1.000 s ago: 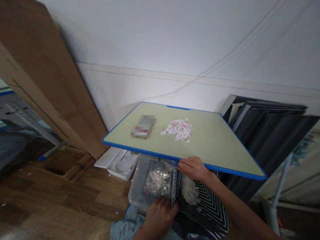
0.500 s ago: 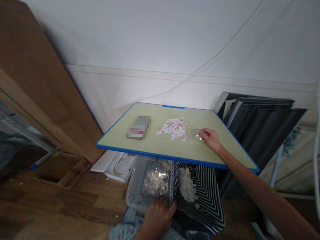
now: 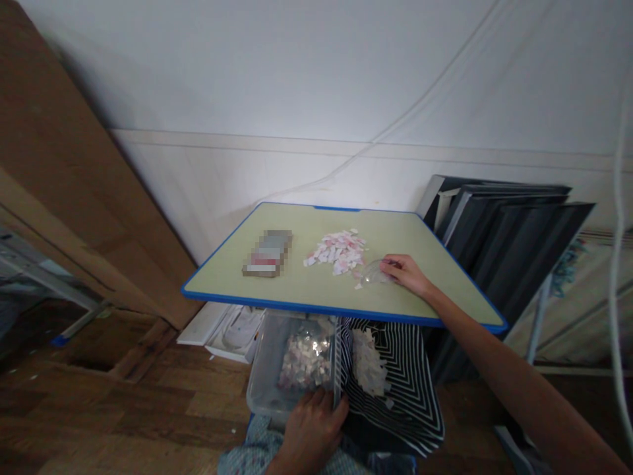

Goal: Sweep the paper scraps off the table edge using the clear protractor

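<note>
My right hand [image 3: 403, 272] pinches the edge of a clear, round plastic piece [image 3: 372, 272], at the right side of a pile of pale pink and white flakes [image 3: 339, 251]. The piece is tilted and see-through, and I cannot tell whether it is a disc or a shallow dish. Both are on a pale yellow table [image 3: 297, 287] with a blue rim. Below the table's front edge, my left hand [image 3: 314, 425] has its fingers curled over the near right rim of a clear plastic bin [image 3: 264, 376]. Inside the bin lies a heap of similar flakes [image 3: 306, 359].
A blurred-out box-like item [image 3: 268, 254] lies on the table's left. Right of the bin, a black-and-white striped cloth [image 3: 413, 376] carries more pale flakes [image 3: 370, 369]. An open white box [image 3: 237, 333] sits on the floor. Dark panels [image 3: 514, 257] lean at the right, cardboard [image 3: 99, 171] at the left.
My right hand has moved left with the clear plastic piece, which is now tilted against the right edge of the flake pile. My left hand stays on the bin. The view has shifted slightly.
</note>
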Available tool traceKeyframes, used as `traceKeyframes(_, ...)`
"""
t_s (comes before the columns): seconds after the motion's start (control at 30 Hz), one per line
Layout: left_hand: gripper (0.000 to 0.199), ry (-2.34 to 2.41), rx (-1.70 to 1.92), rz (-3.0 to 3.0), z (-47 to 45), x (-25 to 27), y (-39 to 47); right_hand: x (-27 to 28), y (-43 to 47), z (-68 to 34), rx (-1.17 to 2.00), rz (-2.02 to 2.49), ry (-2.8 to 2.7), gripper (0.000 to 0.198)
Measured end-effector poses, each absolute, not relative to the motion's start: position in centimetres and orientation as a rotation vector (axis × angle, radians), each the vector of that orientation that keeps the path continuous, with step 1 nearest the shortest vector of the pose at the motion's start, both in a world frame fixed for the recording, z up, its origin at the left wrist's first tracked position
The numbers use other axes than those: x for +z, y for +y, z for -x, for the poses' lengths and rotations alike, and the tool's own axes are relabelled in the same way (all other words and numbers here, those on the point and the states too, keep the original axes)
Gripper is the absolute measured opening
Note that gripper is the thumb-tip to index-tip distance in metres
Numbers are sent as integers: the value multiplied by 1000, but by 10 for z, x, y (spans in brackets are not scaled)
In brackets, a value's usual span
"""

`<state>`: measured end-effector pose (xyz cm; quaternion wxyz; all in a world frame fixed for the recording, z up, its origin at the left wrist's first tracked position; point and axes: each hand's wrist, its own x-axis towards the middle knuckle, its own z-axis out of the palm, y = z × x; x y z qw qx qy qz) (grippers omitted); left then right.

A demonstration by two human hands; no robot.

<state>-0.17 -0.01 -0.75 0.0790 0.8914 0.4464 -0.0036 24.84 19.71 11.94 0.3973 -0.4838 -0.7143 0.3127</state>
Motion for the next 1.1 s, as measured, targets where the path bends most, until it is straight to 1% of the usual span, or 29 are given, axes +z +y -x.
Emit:
traceKeyframes(0.33, 41, 1324, -39, -2645, 2, -6, 0, 121, 194, -251, 936, 1229, -1829, 41)
traceKeyframes(0.6, 39, 1332, -34, -2608, 2, -4, -2, 118, 197, -252, 989, 1223, -1812, 43)
traceKeyframes(0.83, 43, 1332, -61, -2588, 1, -2, -1, 117, 197, -255, 1025, 1215, -1797, 41)
traceKeyframes(1.1, 41, 1326, -26, -2618, 2, -7, 0, 119, 196, -256, 1064, 1232, -1841, 40)
